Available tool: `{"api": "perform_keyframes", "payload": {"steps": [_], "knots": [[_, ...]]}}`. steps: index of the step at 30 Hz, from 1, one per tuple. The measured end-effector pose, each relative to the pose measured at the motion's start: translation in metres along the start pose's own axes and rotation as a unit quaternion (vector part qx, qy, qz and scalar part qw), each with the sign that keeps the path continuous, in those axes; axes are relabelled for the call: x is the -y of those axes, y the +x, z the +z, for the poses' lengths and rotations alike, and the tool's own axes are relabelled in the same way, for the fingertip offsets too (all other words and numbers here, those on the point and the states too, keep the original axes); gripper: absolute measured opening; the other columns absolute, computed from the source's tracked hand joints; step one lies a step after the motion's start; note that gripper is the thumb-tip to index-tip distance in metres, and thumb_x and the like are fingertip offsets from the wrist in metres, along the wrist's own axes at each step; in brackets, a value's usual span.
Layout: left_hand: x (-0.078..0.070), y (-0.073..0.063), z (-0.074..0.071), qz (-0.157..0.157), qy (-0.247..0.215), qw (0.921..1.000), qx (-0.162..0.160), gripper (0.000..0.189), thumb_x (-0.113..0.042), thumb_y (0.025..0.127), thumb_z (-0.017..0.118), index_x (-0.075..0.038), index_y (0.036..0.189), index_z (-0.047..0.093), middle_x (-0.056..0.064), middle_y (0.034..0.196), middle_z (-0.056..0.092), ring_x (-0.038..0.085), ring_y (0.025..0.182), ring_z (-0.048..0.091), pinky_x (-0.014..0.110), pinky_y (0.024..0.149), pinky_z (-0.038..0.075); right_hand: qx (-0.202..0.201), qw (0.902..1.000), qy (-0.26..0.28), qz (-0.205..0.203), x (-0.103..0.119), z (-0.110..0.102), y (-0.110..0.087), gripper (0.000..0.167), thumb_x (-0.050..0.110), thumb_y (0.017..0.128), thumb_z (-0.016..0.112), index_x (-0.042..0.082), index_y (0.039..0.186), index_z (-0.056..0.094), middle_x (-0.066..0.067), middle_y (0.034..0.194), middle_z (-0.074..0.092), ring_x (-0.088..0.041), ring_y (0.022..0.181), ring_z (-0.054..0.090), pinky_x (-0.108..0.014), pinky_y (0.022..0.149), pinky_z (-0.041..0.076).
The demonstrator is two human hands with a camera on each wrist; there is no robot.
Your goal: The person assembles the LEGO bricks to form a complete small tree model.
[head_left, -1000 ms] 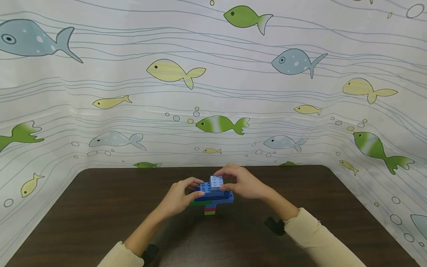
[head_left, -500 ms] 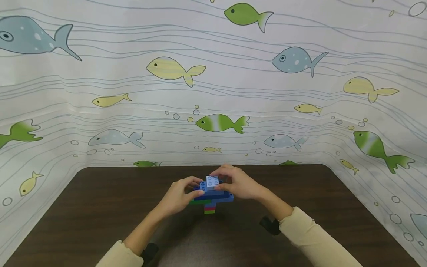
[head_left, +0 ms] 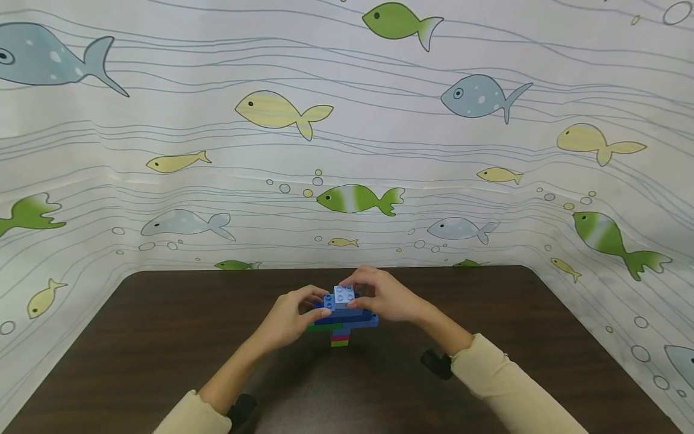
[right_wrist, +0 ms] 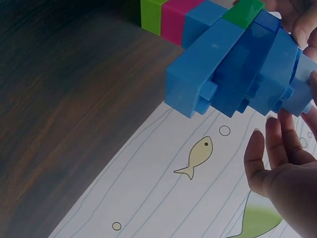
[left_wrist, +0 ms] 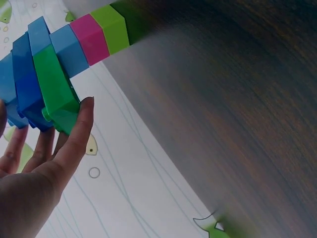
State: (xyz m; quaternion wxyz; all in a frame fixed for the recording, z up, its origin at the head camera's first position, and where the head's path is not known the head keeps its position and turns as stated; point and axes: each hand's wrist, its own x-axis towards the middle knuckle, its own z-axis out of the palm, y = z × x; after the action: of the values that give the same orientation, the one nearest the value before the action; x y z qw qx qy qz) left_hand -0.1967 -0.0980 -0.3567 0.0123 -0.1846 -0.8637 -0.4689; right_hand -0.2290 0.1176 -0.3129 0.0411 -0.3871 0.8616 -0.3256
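A stack of toy building bricks stands upright on the table. Its narrow foot has a lime brick (left_wrist: 111, 29) and a pink brick (left_wrist: 90, 39), with blue above. Wider on top come a green brick (left_wrist: 55, 91), a dark blue brick (right_wrist: 242, 69) and a medium blue brick (head_left: 328, 301). My left hand (head_left: 286, 317) holds the medium blue brick's left end, thumb in front and fingers behind. On top sits a light blue brick (head_left: 344, 294), pinched between thumb and fingers of my right hand (head_left: 391, 296). Its underside is hidden in the head view.
The dark wooden table (head_left: 162, 337) reaches back to a white curtain (head_left: 401, 157) printed with fish, which also encloses both sides. Dark wrist-worn devices hang below both forearms.
My right hand has shifted the light blue brick a little left, now further in over the medium blue brick. The left hand keeps its hold and barely moves.
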Motion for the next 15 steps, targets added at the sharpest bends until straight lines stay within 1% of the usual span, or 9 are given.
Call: {"api": "perform_keyframes", "payload": {"steps": [7, 10, 15], "knots": [[-0.0006, 0.0001, -0.0003, -0.003, 0.001, 1.0, 0.0, 0.027, -0.018, 0.086, 0.064, -0.004, 0.109, 0.06, 0.014, 0.104, 0.063, 0.032, 0.096, 0.059, 0.043, 0.079, 0.05, 0.0, 1.0, -0.002, 0.001, -0.0004, 0.0005, 0.0002, 0.031, 0.014, 0.084, 0.067, 0.006, 0.113, 0.061, 0.0, 0.097, 0.054, -0.019, 0.089, 0.049, -0.034, 0.075, 0.047], [-0.0006, 0.0, -0.0005, -0.002, 0.002, 1.0, 0.0, 0.027, -0.017, 0.086, 0.065, -0.004, 0.109, 0.06, 0.014, 0.104, 0.063, 0.033, 0.096, 0.059, 0.043, 0.079, 0.05, 0.004, 0.9999, -0.005, 0.008, 0.001, 0.0, 0.0015, 0.031, 0.014, 0.083, 0.067, 0.006, 0.113, 0.062, 0.0, 0.096, 0.054, -0.019, 0.089, 0.049, -0.035, 0.075, 0.047], [-0.0005, 0.0002, -0.0003, 0.0, 0.0, 1.0, 0.001, 0.027, -0.017, 0.086, 0.064, -0.004, 0.109, 0.06, 0.015, 0.104, 0.063, 0.033, 0.097, 0.059, 0.044, 0.079, 0.05, 0.012, 0.9996, -0.016, 0.018, 0.0021, -0.0007, 0.002, 0.031, 0.015, 0.084, 0.067, 0.006, 0.113, 0.062, 0.0, 0.096, 0.055, -0.018, 0.088, 0.049, -0.032, 0.075, 0.047]]}}
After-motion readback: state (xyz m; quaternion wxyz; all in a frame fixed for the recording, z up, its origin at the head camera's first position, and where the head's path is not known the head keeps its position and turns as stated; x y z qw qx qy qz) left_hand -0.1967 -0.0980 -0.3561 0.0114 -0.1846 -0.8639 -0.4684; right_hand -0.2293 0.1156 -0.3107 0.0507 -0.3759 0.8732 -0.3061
